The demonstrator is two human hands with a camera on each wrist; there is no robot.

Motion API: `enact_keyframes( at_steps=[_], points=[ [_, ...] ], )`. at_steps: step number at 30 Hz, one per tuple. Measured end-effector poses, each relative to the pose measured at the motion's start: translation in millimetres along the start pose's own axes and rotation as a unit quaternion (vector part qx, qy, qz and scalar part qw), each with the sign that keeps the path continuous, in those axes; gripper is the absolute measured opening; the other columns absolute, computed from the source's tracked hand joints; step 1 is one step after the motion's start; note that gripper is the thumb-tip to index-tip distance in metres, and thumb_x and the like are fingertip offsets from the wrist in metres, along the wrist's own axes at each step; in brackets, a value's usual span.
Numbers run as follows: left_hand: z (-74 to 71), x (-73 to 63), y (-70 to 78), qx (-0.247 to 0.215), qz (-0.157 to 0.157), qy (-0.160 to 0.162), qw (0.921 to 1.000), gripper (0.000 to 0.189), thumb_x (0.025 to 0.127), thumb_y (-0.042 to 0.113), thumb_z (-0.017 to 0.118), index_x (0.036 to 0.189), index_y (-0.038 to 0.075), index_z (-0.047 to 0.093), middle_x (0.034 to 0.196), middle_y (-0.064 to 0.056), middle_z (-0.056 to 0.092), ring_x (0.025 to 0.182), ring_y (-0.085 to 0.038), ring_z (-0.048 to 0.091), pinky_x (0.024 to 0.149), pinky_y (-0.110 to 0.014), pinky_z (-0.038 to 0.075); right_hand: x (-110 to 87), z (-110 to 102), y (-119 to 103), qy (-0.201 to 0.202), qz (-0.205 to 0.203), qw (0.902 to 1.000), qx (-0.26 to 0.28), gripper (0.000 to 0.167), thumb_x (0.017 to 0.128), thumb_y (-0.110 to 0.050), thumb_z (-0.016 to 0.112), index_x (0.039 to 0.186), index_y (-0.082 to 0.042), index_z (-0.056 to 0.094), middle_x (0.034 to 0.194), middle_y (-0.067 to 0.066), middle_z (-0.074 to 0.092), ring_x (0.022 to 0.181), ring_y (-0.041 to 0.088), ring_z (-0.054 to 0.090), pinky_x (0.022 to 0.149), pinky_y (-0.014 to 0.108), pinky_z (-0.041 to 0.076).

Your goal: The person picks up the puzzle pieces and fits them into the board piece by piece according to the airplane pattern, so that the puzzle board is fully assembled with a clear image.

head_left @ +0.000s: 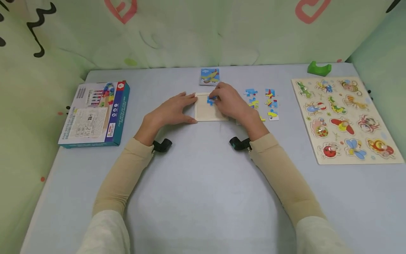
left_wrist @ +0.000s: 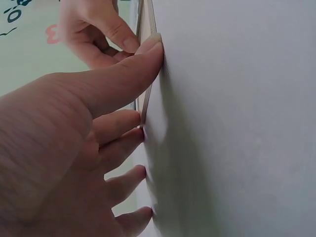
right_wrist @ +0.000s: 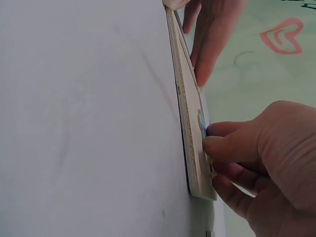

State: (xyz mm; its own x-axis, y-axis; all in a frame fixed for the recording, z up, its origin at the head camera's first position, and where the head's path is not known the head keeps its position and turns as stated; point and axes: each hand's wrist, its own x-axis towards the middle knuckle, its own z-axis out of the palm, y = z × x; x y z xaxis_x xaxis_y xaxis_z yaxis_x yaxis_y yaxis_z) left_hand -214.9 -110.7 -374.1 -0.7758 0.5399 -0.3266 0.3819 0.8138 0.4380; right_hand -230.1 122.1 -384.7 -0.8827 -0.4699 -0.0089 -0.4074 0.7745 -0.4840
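Observation:
A small wooden puzzle tray (head_left: 207,114) lies flat on the table between the two hands. My left hand (head_left: 172,110) rests against its left side, thumb and fingers fairly straight; in the left wrist view the thumb (left_wrist: 126,76) touches the tray's front edge. Over the tray's upper part, my right hand (head_left: 231,102) pinches a blue jigsaw piece (head_left: 210,101) between thumb and fingertips. The right wrist view shows the piece (right_wrist: 202,123) low against the tray's surface; whether it lies flat there is hard to tell. Part of the tray is hidden under the right hand.
Several loose jigsaw pieces (head_left: 272,103) lie right of the right hand, some partly hidden by the wrist. Behind the tray is an airplane picture card (head_left: 209,76). A box (head_left: 92,116) stands left; an insect peg board (head_left: 345,121) and a green block (head_left: 319,69) lie right.

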Motion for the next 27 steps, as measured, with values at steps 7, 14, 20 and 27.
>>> enact_keyframes(
  at_steps=[7, 14, 20, 27],
  points=[
    [0.7, 0.0, 1.3, 0.0, 0.005, 0.006, 1.0, 0.086, 0.09, 0.047, 0.07, 0.158, 0.017, 0.027, 0.167, 0.002, 0.02, 0.157, -0.029, 0.009, 0.125, -0.048, 0.02, 9.1, 3.7, -4.9, 0.012, -0.002, 0.9998, 0.018, 0.028, 0.097, 0.001, 0.054, 0.119, 0.001, 0.071, 0.113, 0.014, 0.057, 0.101, 0.027, 0.053, 0.092, 0.04, 0.046],
    [2.1, 2.3, 2.5, 0.009, 0.006, 0.008, 0.9999, 0.085, 0.09, 0.047, 0.07, 0.158, 0.017, 0.028, 0.167, 0.002, 0.02, 0.157, -0.029, 0.01, 0.125, -0.048, 0.02, 10.8, 8.6, -9.5, 0.035, 0.006, 0.999, 0.028, 0.027, 0.095, 0.004, 0.055, 0.116, 0.002, 0.073, 0.11, 0.015, 0.057, 0.1, 0.028, 0.054, 0.092, 0.041, 0.047],
    [3.6, 0.2, -0.3, 0.007, 0.0, 0.006, 1.0, 0.086, 0.09, 0.047, 0.07, 0.158, 0.018, 0.026, 0.167, 0.003, 0.019, 0.157, -0.029, 0.009, 0.125, -0.047, 0.02, 13.6, 15.4, -15.2, 0.061, 0.014, 0.998, 0.014, 0.022, 0.094, -0.002, 0.061, 0.113, 0.001, 0.071, 0.107, 0.015, 0.059, 0.095, 0.029, 0.055, 0.089, 0.042, 0.047],
    [3.7, 0.6, 0.0, 0.007, 0.004, 0.011, 0.9999, 0.086, 0.09, 0.047, 0.07, 0.158, 0.017, 0.027, 0.167, 0.001, 0.02, 0.157, -0.029, 0.009, 0.126, -0.049, 0.018, 15.9, 19.1, -19.9, 0.082, 0.012, 0.9965, -0.004, 0.016, 0.092, -0.004, 0.066, 0.106, 0.002, 0.072, 0.101, 0.016, 0.058, 0.091, 0.029, 0.054, 0.084, 0.041, 0.048]
  ],
)
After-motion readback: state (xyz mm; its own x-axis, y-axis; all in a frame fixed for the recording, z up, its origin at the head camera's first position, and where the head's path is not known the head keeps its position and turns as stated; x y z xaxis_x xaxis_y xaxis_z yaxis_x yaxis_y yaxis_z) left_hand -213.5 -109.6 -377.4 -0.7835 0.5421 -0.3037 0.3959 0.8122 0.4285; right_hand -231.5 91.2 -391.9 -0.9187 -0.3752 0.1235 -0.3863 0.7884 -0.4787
